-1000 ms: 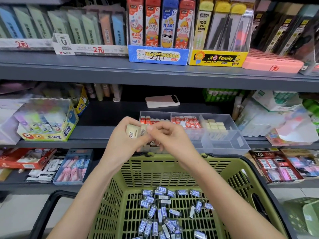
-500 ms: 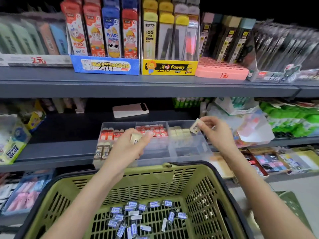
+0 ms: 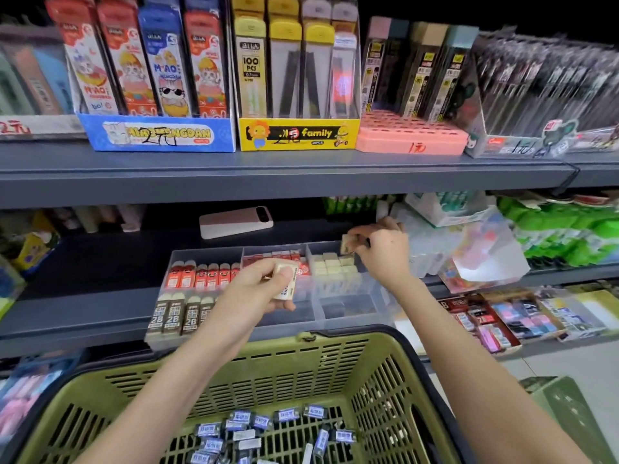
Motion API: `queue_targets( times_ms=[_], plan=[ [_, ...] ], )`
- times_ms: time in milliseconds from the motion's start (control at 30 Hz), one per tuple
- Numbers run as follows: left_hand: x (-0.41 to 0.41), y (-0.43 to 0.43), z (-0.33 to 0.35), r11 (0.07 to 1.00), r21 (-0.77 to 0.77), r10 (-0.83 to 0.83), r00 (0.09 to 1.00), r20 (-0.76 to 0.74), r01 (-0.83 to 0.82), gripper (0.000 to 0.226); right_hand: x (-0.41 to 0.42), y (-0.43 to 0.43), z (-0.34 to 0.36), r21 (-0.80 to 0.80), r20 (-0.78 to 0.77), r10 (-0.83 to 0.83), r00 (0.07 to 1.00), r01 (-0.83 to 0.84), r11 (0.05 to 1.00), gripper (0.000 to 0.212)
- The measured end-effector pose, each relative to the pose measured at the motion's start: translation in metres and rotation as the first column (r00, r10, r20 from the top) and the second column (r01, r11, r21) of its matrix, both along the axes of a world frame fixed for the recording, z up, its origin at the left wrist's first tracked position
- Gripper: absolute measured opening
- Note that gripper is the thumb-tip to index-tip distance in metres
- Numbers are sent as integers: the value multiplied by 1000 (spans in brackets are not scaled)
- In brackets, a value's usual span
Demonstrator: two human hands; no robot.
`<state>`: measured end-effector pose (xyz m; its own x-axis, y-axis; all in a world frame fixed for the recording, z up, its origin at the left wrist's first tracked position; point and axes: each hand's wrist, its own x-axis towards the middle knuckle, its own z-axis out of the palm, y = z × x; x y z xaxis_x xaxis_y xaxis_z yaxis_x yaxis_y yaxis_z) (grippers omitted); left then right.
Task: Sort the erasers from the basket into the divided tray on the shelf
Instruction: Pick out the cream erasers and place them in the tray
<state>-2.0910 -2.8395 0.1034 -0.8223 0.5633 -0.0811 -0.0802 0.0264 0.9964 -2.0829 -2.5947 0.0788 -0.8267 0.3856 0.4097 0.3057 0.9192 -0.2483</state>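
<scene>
While your right hand (image 3: pixel 382 252) pinches one cream eraser (image 3: pixel 348 244) at the fingertips, it sits over the back-right compartment of the divided tray (image 3: pixel 382 296), just above the cream blocks (image 3: pixel 335 266) rowed there. That eraser is a small pale block with a printed sleeve, long axis roughly upright, printed face turned toward the tray's left side. Your left hand (image 3: pixel 258 289) is over the tray's middle, fingers and thumb curled round a small stack of sleeved erasers (image 3: pixel 286 283): cream, dark print on the side, long axis steep with the top end tipped toward the tray's back. How many are in the stack I can't tell. Tray's left side holds red-sleeved erasers (image 3: pixel 204 276) at the back and brown 2B erasers (image 3: pixel 177 313) at the front, all lined up front to back. The clear tray sits on a dark grey shelf (image 3: pixel 83 296); a pink device (image 3: pixel 236 222) lies flat behind the tray. In front of the tray and lower is the green basket (image 3: pixel 301 363), with blue-wrapped erasers (image 3: pixel 261 430) loose on its floor at mixed angles. Above the tray, the upper shelf (image 3: pixel 268 175) carries display boxes (image 3: pixel 298 133) of stationery. Store aisle, dim overhead.
</scene>
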Motion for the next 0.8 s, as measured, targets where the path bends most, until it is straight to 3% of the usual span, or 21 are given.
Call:
queue_targets(
  times_ms=[133,333,433,700,800],
  plan=[
    [-1,5,-3,1000,-20,-22,999,-42,22,16,3,6,1,-24,50,47,998,-46,999,24],
    [-3,6,-5,1000,21,19,1000,-23,-19,15,4,8,4,76,-59,95,994,-91,993,18],
    [-4,6,-6,999,35,29,1000,-13,-28,15,5,11,0,142,-14,148,989,-145,979,16],
    [-5,7,-8,992,82,96,995,29,-98,18,-2,8,-15,15,165,105,981,-109,994,23],
    [-4,9,-7,992,93,84,996,14,-85,15,-6,8,-15,96,254,113,961,-141,985,27]
  ],
)
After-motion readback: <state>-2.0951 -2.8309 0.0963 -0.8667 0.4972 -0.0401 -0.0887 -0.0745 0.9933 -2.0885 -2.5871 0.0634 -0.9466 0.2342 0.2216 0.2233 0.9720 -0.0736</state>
